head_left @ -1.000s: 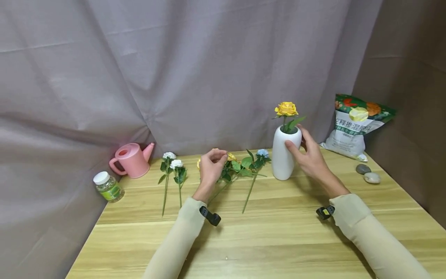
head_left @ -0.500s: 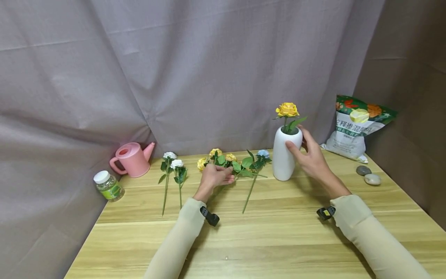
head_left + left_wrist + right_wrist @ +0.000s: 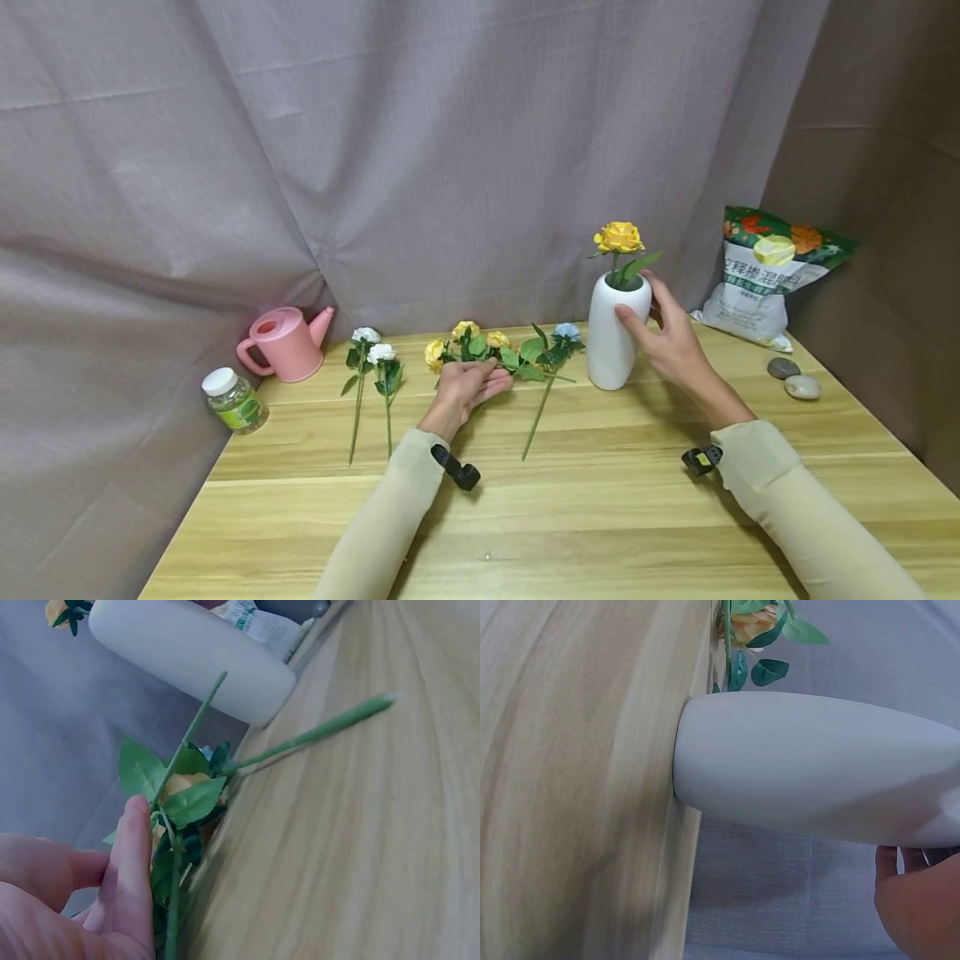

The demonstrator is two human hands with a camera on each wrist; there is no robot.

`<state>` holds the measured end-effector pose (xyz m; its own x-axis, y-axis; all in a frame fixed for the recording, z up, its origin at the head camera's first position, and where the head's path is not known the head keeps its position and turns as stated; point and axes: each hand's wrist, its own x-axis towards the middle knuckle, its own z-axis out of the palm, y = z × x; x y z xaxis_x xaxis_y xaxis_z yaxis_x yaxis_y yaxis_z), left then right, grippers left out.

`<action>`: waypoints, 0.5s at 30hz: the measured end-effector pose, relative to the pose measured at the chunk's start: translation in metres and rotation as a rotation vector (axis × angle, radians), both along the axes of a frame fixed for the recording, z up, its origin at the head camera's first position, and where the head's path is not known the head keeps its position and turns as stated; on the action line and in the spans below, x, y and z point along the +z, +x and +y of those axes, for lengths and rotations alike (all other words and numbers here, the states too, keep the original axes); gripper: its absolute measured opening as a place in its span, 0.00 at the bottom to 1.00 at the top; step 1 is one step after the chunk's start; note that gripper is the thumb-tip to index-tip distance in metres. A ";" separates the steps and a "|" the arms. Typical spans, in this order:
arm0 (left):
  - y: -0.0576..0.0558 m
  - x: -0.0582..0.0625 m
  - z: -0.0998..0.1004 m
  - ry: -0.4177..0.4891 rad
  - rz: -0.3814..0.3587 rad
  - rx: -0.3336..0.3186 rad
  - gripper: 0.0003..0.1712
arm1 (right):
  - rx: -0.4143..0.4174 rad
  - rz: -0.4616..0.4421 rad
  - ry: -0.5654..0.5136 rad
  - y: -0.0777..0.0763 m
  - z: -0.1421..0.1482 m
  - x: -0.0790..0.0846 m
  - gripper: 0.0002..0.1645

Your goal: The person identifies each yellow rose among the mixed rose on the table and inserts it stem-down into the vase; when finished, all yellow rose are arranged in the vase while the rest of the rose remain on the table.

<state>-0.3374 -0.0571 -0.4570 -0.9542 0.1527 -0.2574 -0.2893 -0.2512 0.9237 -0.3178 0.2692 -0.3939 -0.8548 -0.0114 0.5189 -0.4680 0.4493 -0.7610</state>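
Head view, wooden table (image 3: 600, 533), grey curtain (image 3: 480, 167), right hand (image 3: 670, 337) gripping vase (image 3: 608, 346), left hand (image 3: 465, 387) straight-fingered

The right hand (image 3: 671, 337) grips the upper right side of a tall, rounded white vase (image 3: 610, 350) standing on the pale wooden table (image 3: 570, 533). Above that grip, a single yellow rose (image 3: 619, 237) stands in the vase. Left of the grip lie a green-stemmed blue flower (image 3: 567, 332), then a yellow rose cluster (image 3: 465, 328) with the left hand (image 3: 467, 387) at its near side, then two green-stemmed white flowers (image 3: 381, 353). Farthest left, a rounded pink watering can (image 3: 288, 348) stands behind a clear, white-lidded jar (image 3: 238, 408). Right of the grip, a printed green-and-white bag (image 3: 757, 292) stands behind two smooth grey and pale stones (image 3: 802, 386).
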 end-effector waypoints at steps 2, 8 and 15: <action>-0.001 0.001 0.000 0.034 -0.002 0.011 0.19 | 0.005 -0.007 -0.003 0.006 -0.004 0.006 0.44; -0.001 0.006 0.002 0.082 0.038 0.000 0.20 | 0.011 -0.014 -0.001 0.012 -0.007 0.011 0.44; 0.001 0.015 0.009 0.103 0.137 -0.021 0.21 | -0.001 -0.004 0.007 -0.003 0.002 -0.003 0.43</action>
<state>-0.3366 -0.0483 -0.4417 -0.9756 0.1917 -0.1074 -0.1689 -0.3415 0.9246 -0.3204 0.2708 -0.3968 -0.8567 -0.0142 0.5156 -0.4647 0.4551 -0.7596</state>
